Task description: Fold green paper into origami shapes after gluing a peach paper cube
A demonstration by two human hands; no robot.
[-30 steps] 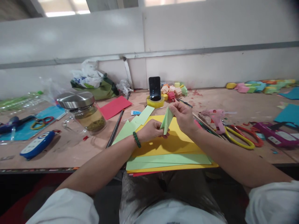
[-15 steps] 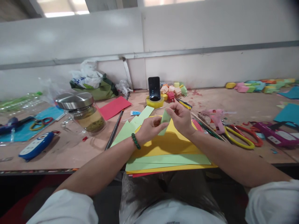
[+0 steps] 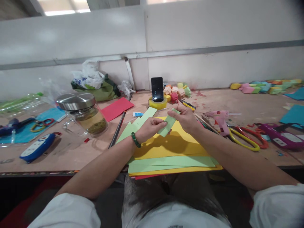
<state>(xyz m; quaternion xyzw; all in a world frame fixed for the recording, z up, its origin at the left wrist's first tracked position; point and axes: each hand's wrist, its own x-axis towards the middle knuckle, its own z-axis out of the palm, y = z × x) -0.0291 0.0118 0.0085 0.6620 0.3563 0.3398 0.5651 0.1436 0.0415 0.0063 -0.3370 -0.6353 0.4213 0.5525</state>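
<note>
A short light green paper strip (image 3: pixel 169 123) is held between both hands, slanting up to the right. My left hand (image 3: pixel 151 128) pinches its lower left part between thumb and fingers. At its upper right end, my right hand (image 3: pixel 186 117) grips it the same way. Below the hands lies a stack of coloured sheets, with a yellow sheet (image 3: pixel 171 148) on top and green paper (image 3: pixel 166 163) along the front edge. More green pieces (image 3: pixel 144 117) lie just left of the stack's far side.
Left stand a glass teapot (image 3: pixel 87 118) and a blue-white glue gun-like device (image 3: pixel 38 147). Ahead, a phone (image 3: pixel 157 89) leans in a yellow tape roll (image 3: pixel 157 104) beside small folded paper pieces (image 3: pixel 174 96). Right lie a pink glue gun (image 3: pixel 221 121), scissors (image 3: pixel 247 139) and a purple tool (image 3: pixel 282 136).
The green strip has turned and now lies flatter, showing more of its face. My right hand has shifted slightly right; my left hand still pinches the strip.
</note>
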